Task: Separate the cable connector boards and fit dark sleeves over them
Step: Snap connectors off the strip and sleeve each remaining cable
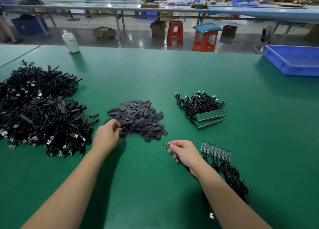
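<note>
A heap of dark flat sleeves [139,118] lies mid-table. My left hand [107,133] is at the heap's left edge and pinches one dark sleeve [123,127] between its fingertips. My right hand [185,152] grips a small green connector board [167,145] that sticks out to the left of its fingers; the board's black cable runs back under the hand. Just right of that hand lies a joined strip of boards [215,152] with black cables [231,175] trailing toward me. Farther back sits a bundle of cables with two more green board strips [209,119].
A big pile of black cables [39,107], some with sleeves on, fills the table's left side. A white bottle [70,41] stands at the far edge, a blue bin [293,59] at the far right. Red stools and boxes stand beyond the green table [172,76].
</note>
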A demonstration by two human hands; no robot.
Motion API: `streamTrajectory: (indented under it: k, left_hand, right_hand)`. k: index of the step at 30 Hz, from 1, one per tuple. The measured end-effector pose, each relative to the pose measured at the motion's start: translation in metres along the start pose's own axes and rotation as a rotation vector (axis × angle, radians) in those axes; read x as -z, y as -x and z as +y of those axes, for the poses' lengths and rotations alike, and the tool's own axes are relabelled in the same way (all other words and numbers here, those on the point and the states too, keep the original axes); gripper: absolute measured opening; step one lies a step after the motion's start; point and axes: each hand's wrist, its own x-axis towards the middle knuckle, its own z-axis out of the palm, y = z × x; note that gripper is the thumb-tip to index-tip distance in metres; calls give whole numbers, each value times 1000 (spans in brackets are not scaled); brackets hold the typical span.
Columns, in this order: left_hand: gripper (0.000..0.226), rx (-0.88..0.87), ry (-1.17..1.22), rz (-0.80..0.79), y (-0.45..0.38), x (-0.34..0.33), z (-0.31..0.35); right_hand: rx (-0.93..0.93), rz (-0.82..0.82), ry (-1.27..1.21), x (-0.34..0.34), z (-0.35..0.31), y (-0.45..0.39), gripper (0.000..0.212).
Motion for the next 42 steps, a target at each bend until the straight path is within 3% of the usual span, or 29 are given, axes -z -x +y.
streamTrajectory:
  k: [3, 7, 10, 12, 14, 18, 27, 36, 42]
  left_hand:
    - [24, -158, 267, -244, 34, -7, 38]
    - [22, -74, 557, -457, 72, -34, 71]
    - [24, -140, 437, -330, 84, -44, 78]
    - [31, -293, 287, -242, 89, -44, 78]
    - [34, -448, 160, -209, 92, -44, 74]
    - [32, -582, 119, -185, 92, -39, 74]
    - [26, -390, 358, -203, 91, -23, 71]
    - [23, -359, 457, -228, 94, -21, 72]
    - [23, -393, 378, -263, 93, -18, 71]
  right_hand:
    - [36, -23, 1, 1, 4, -1, 18]
    - [45, -78, -81, -4, 7, 1, 17]
    - [34, -92, -169, -6, 8, 4, 15]
    - [14, -97, -221, -4, 10, 7, 14]
    - [-11, -109, -242, -1, 11, 9, 15]
    - [-19, -134, -227, 2, 11, 14, 17]
    - [20, -139, -261, 12, 8, 19, 14]
    - [42, -196, -275, 10, -3, 28, 15]
    - [70, -212, -123, 14, -2, 32, 10]
